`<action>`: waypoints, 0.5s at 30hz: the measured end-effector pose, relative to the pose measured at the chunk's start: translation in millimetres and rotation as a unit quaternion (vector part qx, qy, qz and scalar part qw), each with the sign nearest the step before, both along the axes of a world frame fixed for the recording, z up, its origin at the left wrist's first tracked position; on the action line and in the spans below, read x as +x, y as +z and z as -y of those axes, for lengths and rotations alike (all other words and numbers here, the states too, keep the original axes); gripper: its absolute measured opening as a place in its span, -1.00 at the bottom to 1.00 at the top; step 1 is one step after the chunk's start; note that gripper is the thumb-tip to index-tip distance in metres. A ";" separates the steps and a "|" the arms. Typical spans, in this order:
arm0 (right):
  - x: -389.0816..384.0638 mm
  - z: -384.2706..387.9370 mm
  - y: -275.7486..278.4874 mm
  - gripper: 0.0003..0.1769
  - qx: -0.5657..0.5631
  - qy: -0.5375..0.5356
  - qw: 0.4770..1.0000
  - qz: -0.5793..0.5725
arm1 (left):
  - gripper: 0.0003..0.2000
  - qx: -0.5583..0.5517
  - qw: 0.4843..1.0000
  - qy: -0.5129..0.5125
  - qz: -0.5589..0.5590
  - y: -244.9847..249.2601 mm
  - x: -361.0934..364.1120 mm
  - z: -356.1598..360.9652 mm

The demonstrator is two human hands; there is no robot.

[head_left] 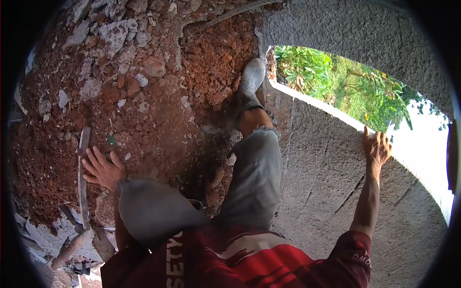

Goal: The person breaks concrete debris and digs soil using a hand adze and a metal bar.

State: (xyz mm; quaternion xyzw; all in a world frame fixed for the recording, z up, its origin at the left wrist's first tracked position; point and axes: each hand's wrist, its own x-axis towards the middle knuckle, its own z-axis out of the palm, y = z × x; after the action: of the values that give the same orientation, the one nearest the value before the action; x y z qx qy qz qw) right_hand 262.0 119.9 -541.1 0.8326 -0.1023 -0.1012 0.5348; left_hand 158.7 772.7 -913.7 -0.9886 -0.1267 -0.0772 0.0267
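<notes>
Spread fingers mark my left hand, which is over the reddish soil beside a thin wooden strip and holds nothing. At the right, my right hand rests on the pale edge of an opening in the rough grey wall. Its fingers are over the edge, a little apart, with the arm stretched out. My bent knee in grey trousers is next to my left wrist. The other leg reaches forward, its boot by the corner of the opening.
Broken rubble covers the slope at the upper left. A dark rod lies at the top. Wooden pieces and debris are at the lower left. Green plants show through the opening. More rough wall stands above it.
</notes>
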 end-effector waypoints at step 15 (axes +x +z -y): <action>-3.9 17.9 0.9 -0.36 -0.005 0.040 0.999 0.004 | -0.45 0.064 0.992 0.035 -0.106 6.1 3.4 3.6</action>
State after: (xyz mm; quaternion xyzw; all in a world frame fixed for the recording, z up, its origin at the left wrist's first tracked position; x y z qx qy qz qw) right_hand 258.0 102.0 -540.2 0.8336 -0.0719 -0.0761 0.5424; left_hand 162.1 769.1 -907.5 -0.9824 -0.1528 0.0214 0.1055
